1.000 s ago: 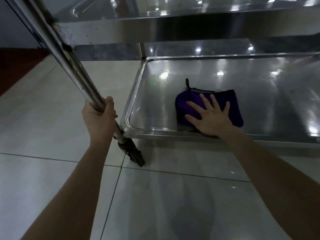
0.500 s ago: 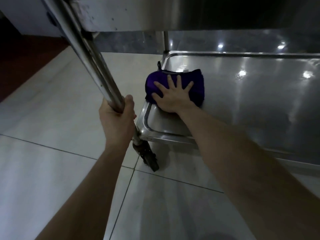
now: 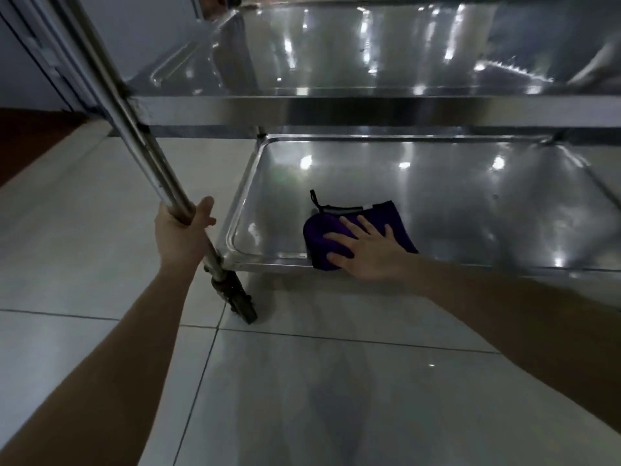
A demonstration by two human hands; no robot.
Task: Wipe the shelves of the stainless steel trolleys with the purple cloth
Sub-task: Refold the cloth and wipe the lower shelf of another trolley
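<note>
Fingers flat, the right hand (image 3: 369,257) has slid the purple cloth (image 3: 316,237) to the near rim of the bottom shelf (image 3: 453,203). The left hand (image 3: 181,237) still grips the post (image 3: 159,178).

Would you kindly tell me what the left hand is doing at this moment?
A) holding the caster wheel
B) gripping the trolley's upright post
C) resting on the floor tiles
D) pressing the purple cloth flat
B: the left hand is curled round the trolley's upright post, while the right hand presses the purple cloth on the bottom shelf.
</note>
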